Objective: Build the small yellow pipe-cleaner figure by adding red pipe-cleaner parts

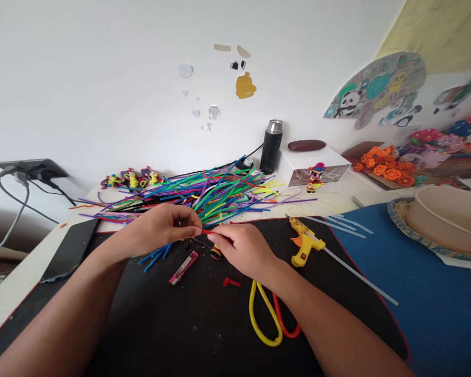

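Note:
Between my two hands runs a short red pipe cleaner [206, 231], pinched at one end by my left hand [172, 222] and at the other by my right hand [239, 246]. Both hands hover over the black mat [153, 324]. Partly hidden beside my right fingers is a small pink, yellow and black piece [215, 253]. A curled red piece of pipe cleaner [231, 283] lies below my right hand. To its left rests a pink-and-white narrow packet [183, 268]. Scissors with yellow and red handles [252, 314] sit under my right forearm, their blades hidden.
Behind my hands spreads a heap of colourful pipe cleaners [220, 188]. A yellow glue gun [305, 242] with a long glue stick lies to the right. A black thermos [271, 149], a white box [337, 157], a phone [70, 248] and a beige bowl [451, 220] stand around.

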